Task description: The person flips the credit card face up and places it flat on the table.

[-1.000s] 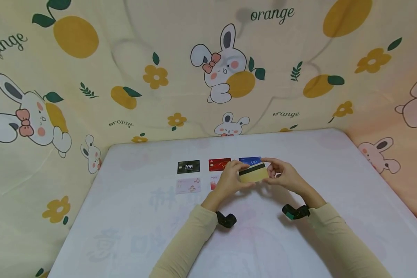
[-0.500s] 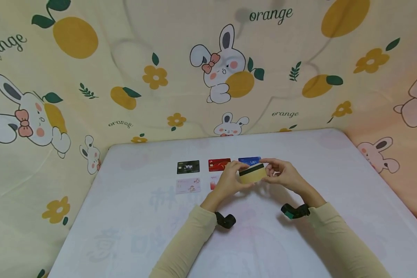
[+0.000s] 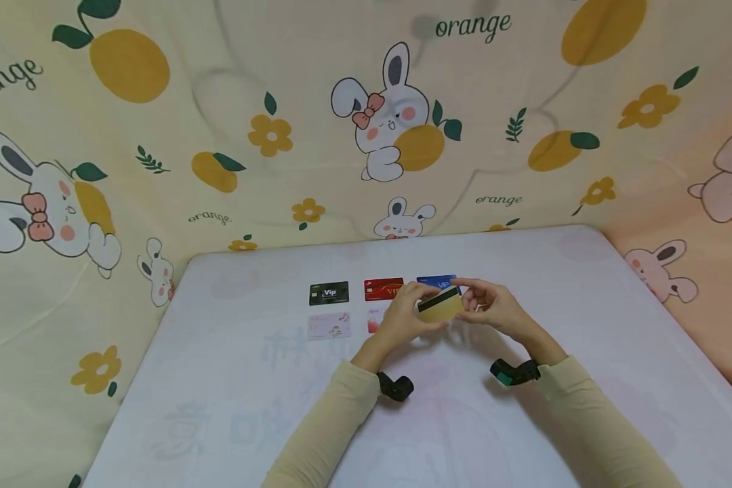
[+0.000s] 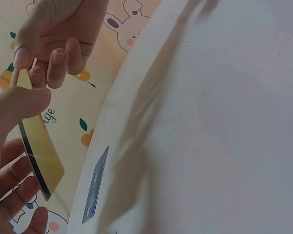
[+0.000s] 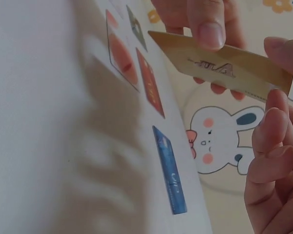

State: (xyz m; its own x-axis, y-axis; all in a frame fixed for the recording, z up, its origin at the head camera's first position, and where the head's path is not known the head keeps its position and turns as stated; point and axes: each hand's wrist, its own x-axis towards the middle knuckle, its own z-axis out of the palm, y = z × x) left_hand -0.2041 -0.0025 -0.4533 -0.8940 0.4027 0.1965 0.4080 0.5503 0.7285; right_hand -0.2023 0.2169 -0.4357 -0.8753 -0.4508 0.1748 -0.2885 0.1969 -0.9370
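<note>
A gold card (image 3: 440, 308) with a dark magnetic stripe is held tilted above the white table. My left hand (image 3: 404, 315) grips its left part between thumb and fingers. At the other end, my right hand (image 3: 496, 308) pinches a corner between thumb and index finger, its other fingers curled. The right wrist view shows the gold card's (image 5: 215, 68) other face, with raised lettering. Just behind the hands lies a blue VIP card (image 3: 437, 281), partly covered. A red card (image 3: 383, 289) and a pink-and-white card (image 3: 375, 321) are partly hidden by my left hand.
A black Vip card (image 3: 329, 293) and a pale pink card (image 3: 329, 326) lie to the left, one behind the other. The white table (image 3: 219, 379) ends at a patterned cloth wall (image 3: 329, 54) with rabbits and oranges. Black cameras sit on both wrists.
The gold card has turned slightly in the hands, and its right end has shifted a little left along with my right hand. The cards on the table have stayed put.
</note>
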